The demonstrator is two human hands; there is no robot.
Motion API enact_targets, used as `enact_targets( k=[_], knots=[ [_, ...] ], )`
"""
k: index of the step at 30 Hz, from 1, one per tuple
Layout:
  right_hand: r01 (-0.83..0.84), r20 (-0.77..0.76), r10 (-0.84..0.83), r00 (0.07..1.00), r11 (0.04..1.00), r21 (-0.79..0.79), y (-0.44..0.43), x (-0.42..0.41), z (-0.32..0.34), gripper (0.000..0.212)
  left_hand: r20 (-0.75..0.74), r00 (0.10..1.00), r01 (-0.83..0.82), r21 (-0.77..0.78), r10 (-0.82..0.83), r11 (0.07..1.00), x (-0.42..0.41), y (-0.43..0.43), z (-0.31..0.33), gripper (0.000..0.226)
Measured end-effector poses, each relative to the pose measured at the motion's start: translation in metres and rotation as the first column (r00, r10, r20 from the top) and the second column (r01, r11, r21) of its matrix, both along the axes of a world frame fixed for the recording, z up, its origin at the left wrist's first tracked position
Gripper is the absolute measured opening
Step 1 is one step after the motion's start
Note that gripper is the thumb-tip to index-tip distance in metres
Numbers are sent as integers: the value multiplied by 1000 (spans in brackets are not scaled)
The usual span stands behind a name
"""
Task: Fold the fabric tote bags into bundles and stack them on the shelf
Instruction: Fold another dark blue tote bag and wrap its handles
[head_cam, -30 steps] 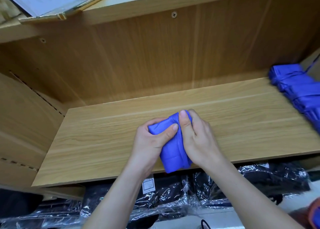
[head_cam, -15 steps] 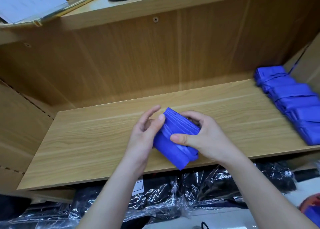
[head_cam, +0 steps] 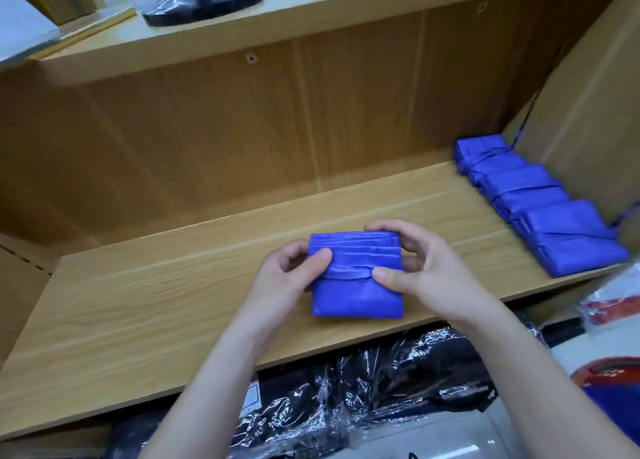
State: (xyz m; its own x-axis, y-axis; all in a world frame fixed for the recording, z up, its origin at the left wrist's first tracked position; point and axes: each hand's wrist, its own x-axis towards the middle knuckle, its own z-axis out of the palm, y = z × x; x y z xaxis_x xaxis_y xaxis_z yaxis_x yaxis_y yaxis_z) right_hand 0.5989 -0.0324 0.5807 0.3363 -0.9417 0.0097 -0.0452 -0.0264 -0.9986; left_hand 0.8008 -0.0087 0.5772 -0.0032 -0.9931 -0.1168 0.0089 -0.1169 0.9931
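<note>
Under the fingers and running wide to either side: wooden shelf (head_cam: 156, 313). Behind the fingertips: wood back panel (head_cam: 207, 139), upright.

Below both wrists, under the shelf's front edge: black packs in clear plastic wrap (head_cam: 363, 392).

Well to the right of the right-hand fingers, against the side wall: row of folded blue bundles (head_cam: 540, 212), overlapping front to back on the shelf, with strap lines across several.

High above the fingers, on the upper board: black round bases (head_cam: 204, 1), cut off by the frame top.

Between the two hands, near the shelf's front edge: blue bundle (head_cam: 356, 292), a folded square with layered pleats and a strap across the upper half. Cannot tell if touching the board or just above it.

Gripped on the left edge by the left hand (head_cam: 280, 282): thumb (head_cam: 323, 254) pressed on the top face, fingers curled behind the edge.

Gripped on the right edge by the right hand (head_cam: 433, 275): thumb (head_cam: 381, 273) flat on the strap, fingers (head_cam: 391, 228) curled over the far top corner.

Up past the fingertips on the back panel: screw head (head_cam: 251, 58).
</note>
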Motion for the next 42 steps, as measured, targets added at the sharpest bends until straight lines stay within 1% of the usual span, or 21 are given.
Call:
enact_targets(
  k=[2, 3, 6, 9, 12, 15, 17, 19, 20, 21, 22, 23, 24, 25, 26, 29, 33, 36, 38, 40, 42],
  knots=[
    [-30, -28, 29, 999, 1000, -8, -1, -8, 1, 48, 59, 987, 148, -13, -147, 989, 4, -6, 4, 30],
    [-17, -30, 17, 999, 1000, -3, -2, -9, 1, 47, 90, 981, 175, -32, -171, 984, 3, -11, 6, 30],
    [106, -90, -109, 990, 994, -38, -4, -6, -7, 46, 125, 985, 131, -63, -123, 989, -6, -29, 4, 18],
    [164, -283, -187, 941, 981, -104, -9, -14, -10, 65, 118, 992, 52, -14, -50, 999, -21, -51, -7, 11],
    [177, -470, -246, 848, 966, -186, -14, -25, -15, 81, 106, 994, 21, 38, -25, 999, -39, -77, -19, 8],
    [181, -671, -338, 660, 938, -294, -21, -36, -22, 75, 269, 963, 21, 1, -20, 1000, -50, -101, -38, 12],
    [215, -698, -474, 538, 877, -430, -27, -52, -22, 64, 468, 884, 20, -59, 10, 998, -51, -111, -46, 15],
    [268, -700, -600, 389, 800, -536, -34, -74, -17, 55, 669, 738, 58, -198, 92, 978, -48, -114, -47, 29],
    [295, -712, -636, 298, 771, -565, -38, -85, -15, 54, 728, 671, 105, -277, 137, 955, -46, -112, -45, 35],
    [324, -739, -640, 211, 759, -565, -42, -97, -12, 54, 777, 614, 180, -306, 137, 935, -45, -109, -42, 39],
    [360, -780, -608, 148, 767, -531, -46, -108, -10, 56, 834, 545, 274, -277, 89, 921, -46, -105, -38, 45],
    [397, -830, -545, 116, 792, -464, -51, -118, -11, 58, 893, 449, 349, -203, 27, 915, -49, -102, -37, 53],
    [422, -877, -467, 111, 821, -384, -55, -127, -13, 60, 938, 347, 386, -134, -9, 913, -52, -101, -37, 58],
    [432, -909, -398, 120, 846, -314, -58, -134, -17, 62, 959, 282, 389, -108, -7, 915, -55, -101, -39, 61],
    [425, -927, -356, 122, 862, -275, -60, -138, -23, 63, 964, 267, 374, -123, 21, 919, -58, -105, -39, 59],
    [382, -918, -387, 81, 863, -330, -60, -142, -40, 60, 932, 344, 345, -243, 119, 906, -71, -123, -37, 44],
    [386, -845, -525, 96, 802, -455, -57, -142, -59, 64, 901, 401, 371, -324, 165, 870, -102, -159, -34, 37],
    [437, -722, -679, 134, 694, -572, -53, -146, -72, 64, 912, 373, 442, -337, 172, 831, -130, -187, -35, 38],
    [470, -655, -737, 165, 643, -604, -51, -148, -75, 58, 929, 326, 489, -323, 173, 811, -142, -201, -40, 42],
    [472, -630, -759, 164, 621, -626, -50, -150, -76, 51, 946, 279, 505, -292, 167, 812, -147, -207, -47, 48],
    [448, -654, -740, 155, 643, -621, -49, -150, -75, 53, 957, 236, 510, -269, 168, 817, -147, -207, -53, 51]
  ],
)
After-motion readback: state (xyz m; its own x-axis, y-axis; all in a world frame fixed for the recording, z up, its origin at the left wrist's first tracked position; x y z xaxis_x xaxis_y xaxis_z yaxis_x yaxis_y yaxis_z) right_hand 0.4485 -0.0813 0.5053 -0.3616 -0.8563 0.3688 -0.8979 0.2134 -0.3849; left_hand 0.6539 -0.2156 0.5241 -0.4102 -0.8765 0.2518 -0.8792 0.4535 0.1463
